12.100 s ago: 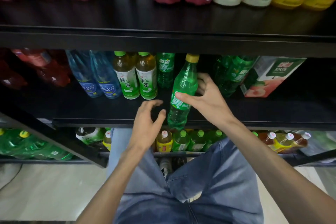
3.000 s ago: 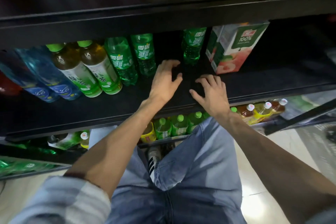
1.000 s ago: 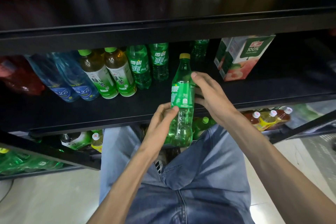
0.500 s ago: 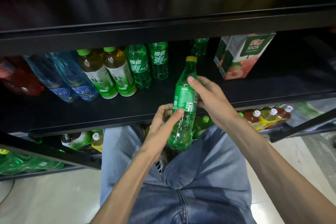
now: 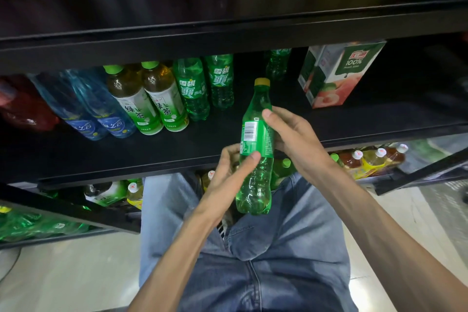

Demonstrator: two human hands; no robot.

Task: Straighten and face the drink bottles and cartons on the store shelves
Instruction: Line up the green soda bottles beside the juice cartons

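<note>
I am holding the green soda bottle (image 5: 255, 149) in the air in front of the middle shelf (image 5: 177, 149), just off its front edge and above my lap. My left hand (image 5: 228, 177) is gripping it around the lower body, thumb across the front under the label, while my right hand (image 5: 291, 139) is wrapping the label band from the right side, fingertips (image 5: 267, 113) lying on the upper edge of the label.

To do this step well, I am judging that the bottle needs turning about its own axis (the barcode is facing me right now, so the brand side is pointing away) until the printed name is showing outward like the two matching green bottles (image 5: 205, 86) standing on the shelf. I am thinking the left hand should be steadying the base while the right is twisting, then both should be setting it down upright in the gap between those green bottles and the juice carton (image 5: 339, 76), in line with the row of tea bottles (image 5: 149, 99).

The bottle's long axis is running nearly upright, leaning slightly, with the yellow cap (image 5: 262, 81) pointing up and toward the shelf and the base pointing down toward my jeans (image 5: 253, 273).
</note>
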